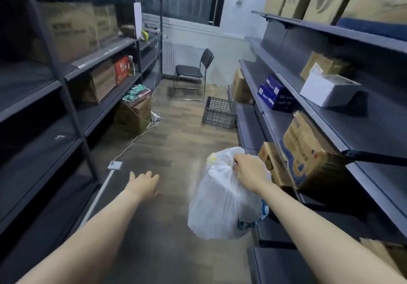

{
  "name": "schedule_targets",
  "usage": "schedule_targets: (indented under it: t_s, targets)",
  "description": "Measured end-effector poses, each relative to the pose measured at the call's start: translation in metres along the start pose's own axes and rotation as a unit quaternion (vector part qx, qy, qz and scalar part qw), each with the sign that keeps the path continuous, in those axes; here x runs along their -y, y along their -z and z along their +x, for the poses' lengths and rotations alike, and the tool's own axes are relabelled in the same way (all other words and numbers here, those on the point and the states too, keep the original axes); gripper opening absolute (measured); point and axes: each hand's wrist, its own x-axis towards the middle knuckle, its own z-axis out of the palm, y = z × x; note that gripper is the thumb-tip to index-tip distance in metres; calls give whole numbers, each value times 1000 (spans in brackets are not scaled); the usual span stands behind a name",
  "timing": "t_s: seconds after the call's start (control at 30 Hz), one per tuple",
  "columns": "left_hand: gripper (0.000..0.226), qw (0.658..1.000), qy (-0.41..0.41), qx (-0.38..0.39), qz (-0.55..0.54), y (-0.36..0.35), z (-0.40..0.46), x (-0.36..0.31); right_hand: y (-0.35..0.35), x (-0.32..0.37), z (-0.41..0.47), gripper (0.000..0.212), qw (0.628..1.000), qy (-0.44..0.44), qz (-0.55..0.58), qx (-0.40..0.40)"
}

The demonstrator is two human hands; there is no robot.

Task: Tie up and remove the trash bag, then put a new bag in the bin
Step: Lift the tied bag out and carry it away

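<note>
You're standing in a narrow storeroom aisle with dark metal shelving (330, 116) stacked with cardboard boxes on both sides, and way beyond the trash bag there's a black chair (193, 71) by the back wall and a grey plastic crate (219, 112) on the wood floor (176, 142). The full white trash bag (222, 202) hangs off the floor, close to the right-hand shelving. Your right hand (250, 170) has its fingers curled tight around the bag's gathered top, while your left hand (144, 183) is out to the left of the bag, fingers spread, holding nothing.
</note>
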Motion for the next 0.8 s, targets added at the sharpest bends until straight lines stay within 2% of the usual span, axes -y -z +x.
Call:
schedule_targets:
  t_s: [0.17, 0.33, 0.43, 0.6, 0.8]
  targets:
    - [51, 1000, 5, -3, 12, 40, 124, 12, -12, -32, 124, 11, 1000, -17, -11, -6]
    - [50, 999, -22, -24, 11, 108, 263, 22, -25, -65, 258, 21, 999, -32, -30, -2]
    - [49, 998, -41, -30, 31, 151, 337, 28, -27, -82, 328, 10, 999, -35, -40, 4]
    - [48, 996, -60, -46, 53, 207, 457, 28, -44, -118, 439, 19, 998, -51, -22, -1]
    - [49, 992, -78, -47, 89, 254, 613, 15, -84, -180, 592, 17, 998, -58, -9, -9]
